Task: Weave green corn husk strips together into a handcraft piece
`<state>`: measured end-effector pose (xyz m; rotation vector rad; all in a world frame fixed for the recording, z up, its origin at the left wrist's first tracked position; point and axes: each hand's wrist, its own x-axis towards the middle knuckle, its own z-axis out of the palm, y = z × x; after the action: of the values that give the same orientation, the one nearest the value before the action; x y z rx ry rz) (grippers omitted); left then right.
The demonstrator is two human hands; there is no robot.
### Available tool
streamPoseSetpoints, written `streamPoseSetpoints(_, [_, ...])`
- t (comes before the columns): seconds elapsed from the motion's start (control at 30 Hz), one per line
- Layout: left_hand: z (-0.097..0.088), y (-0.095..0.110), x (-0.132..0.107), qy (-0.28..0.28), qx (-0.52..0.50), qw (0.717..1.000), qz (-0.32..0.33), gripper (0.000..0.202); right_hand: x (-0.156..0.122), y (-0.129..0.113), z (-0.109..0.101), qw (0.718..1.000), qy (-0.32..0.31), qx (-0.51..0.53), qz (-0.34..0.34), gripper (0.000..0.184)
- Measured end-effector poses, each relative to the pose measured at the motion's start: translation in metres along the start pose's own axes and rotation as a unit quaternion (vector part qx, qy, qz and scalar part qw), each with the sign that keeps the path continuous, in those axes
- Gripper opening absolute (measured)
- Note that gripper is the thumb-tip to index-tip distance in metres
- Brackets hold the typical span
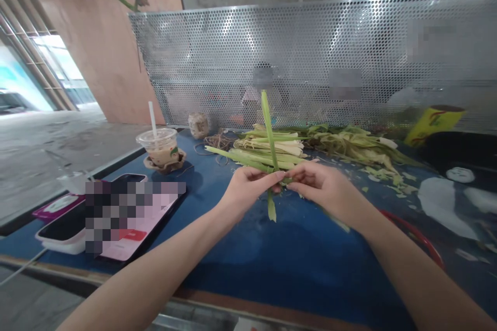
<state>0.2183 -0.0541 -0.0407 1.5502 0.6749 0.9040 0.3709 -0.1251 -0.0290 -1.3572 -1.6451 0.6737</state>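
Long green leaf strips (268, 124) cross one another between my two hands above the blue table. One strip stands nearly upright, its lower end hanging below my fingers, and another sticks out to the left. My left hand (254, 182) pinches the strips near the crossing, thumb on top. On the other side, my right hand (320, 181) has its fingertips closed on the same strips, close to the left thumb. The exact crossing is partly hidden by my fingers. Just behind lies a pile of pale green leaf strips (287, 142), which look like corn husks.
A plastic cup (158, 146) with a straw stands in a cardboard holder at left. Nearer are phones (143, 227) and a purple box (58, 206). Husk leaves (349, 145) and scraps lie at right, by a red ring-shaped edge (417, 235). A perforated metal screen (233, 51) closes the back.
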Motion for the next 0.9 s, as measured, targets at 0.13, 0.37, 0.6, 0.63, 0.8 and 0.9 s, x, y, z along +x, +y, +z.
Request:
streamPoseSetpoints(0.13, [-0.003, 0.000, 0.002, 0.010, -0.009, 1.000, 0.016, 0.025, -0.001, -0.003, -0.007, 0.996, 0.027, -0.088, -0.018, 0.013])
streamPoseSetpoints(0.37, [-0.008, 0.004, 0.003, 0.009, -0.004, 1.000, 0.027, 0.025, -0.003, -0.002, -0.018, 0.985, 0.037, -0.170, -0.014, 0.020])
streamPoseSetpoints(0.6, [-0.009, 0.007, 0.000, -0.071, 0.019, 0.996, 0.059, 0.030, -0.002, 0.000, -0.022, 0.995, 0.015, -0.095, 0.020, 0.025])
streamPoseSetpoints(0.63, [-0.007, 0.007, -0.001, -0.086, 0.022, 0.995, 0.054, 0.034, -0.001, 0.000, -0.020, 0.997, 0.003, -0.072, 0.019, 0.029])
streamPoseSetpoints(0.8, [-0.001, 0.005, -0.002, -0.150, 0.013, 0.988, 0.038, 0.052, 0.001, 0.002, -0.001, 0.999, -0.049, 0.005, -0.007, 0.030])
streamPoseSetpoints(0.9, [0.000, 0.002, -0.002, -0.117, 0.045, 0.991, 0.038, 0.049, 0.000, 0.002, 0.008, 0.999, 0.017, 0.041, -0.023, 0.027])
